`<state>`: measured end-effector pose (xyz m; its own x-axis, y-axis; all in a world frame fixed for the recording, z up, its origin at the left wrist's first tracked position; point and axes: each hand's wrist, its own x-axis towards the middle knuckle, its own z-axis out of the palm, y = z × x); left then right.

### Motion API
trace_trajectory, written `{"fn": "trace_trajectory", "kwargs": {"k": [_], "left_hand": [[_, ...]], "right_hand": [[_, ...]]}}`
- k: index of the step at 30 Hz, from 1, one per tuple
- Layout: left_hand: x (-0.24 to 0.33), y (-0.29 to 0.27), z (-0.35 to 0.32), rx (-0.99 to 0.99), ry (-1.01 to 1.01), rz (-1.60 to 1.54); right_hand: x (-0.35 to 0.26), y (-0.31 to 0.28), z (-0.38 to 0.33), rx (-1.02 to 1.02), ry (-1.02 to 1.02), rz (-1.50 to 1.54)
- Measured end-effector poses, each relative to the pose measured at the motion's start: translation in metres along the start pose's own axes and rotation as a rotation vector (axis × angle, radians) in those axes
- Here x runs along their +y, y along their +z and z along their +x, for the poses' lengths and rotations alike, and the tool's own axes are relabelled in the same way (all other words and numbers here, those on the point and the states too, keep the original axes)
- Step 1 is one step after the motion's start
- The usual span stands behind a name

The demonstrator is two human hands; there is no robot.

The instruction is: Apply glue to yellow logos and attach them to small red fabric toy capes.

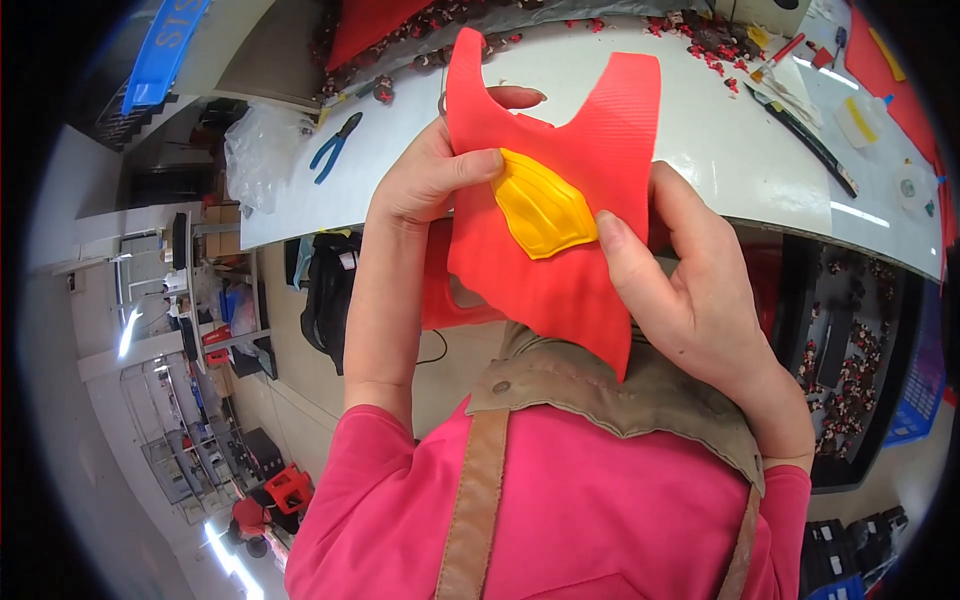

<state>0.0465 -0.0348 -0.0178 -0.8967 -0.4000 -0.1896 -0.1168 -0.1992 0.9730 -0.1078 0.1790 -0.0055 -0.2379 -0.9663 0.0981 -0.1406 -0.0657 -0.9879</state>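
Note:
In front of my chest I hold a bright red, bendy sheet piece [560, 290], with two upright prongs at its top and a wavy lower edge. Against its face lies a yellow moulded piece [545, 208] with raised ridges. My left hand [440, 170] is closed on the sheet's left side, its thumb on the upper left tip of the yellow piece. From the right, my right hand [690, 270] grips the sheet, thumb by the yellow piece's right corner and fingers partly hidden behind.
A white worktop [720, 190] spans ahead, with blue-handled pliers [335, 147] and a clear plastic bag [262, 150] on the left. To the right lie a long black tool [805, 140] and scattered red bits [700, 35]. Below right stands a dark tray [800, 330] of small pieces.

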Motion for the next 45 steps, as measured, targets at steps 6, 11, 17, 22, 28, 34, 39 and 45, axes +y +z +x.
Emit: {"fn": "trace_trajectory", "kwargs": {"k": [6,11,17,22,28,34,39,45], "left_hand": [[0.001,0.003,0.0,-0.002,0.024,-0.008],[-0.003,0.002,0.003,-0.035,0.102,0.029],[-0.003,0.005,0.004,-0.051,0.044,-0.053],[0.008,0.026,0.001,0.22,-0.056,-0.185],[0.004,0.036,-0.002,0.449,-0.204,-0.39],[0.003,0.04,-0.004,0.492,-0.278,-0.52],[-0.003,0.034,-0.001,0.413,-0.371,-0.683],[-0.004,0.04,-0.002,0.405,-0.395,-0.787]], "right_hand": [[0.008,0.009,-0.001,0.133,-0.16,0.055],[0.009,0.01,-0.002,0.129,-0.162,0.119],[0.009,0.009,-0.001,0.142,-0.149,0.201],[-0.004,-0.023,0.015,0.001,0.204,0.338],[0.013,-0.032,0.022,-0.178,0.339,0.499],[0.011,-0.031,0.019,-0.158,0.378,0.683],[0.01,-0.032,0.017,-0.151,0.376,0.696],[0.008,-0.034,0.015,-0.159,0.37,0.699]]}}
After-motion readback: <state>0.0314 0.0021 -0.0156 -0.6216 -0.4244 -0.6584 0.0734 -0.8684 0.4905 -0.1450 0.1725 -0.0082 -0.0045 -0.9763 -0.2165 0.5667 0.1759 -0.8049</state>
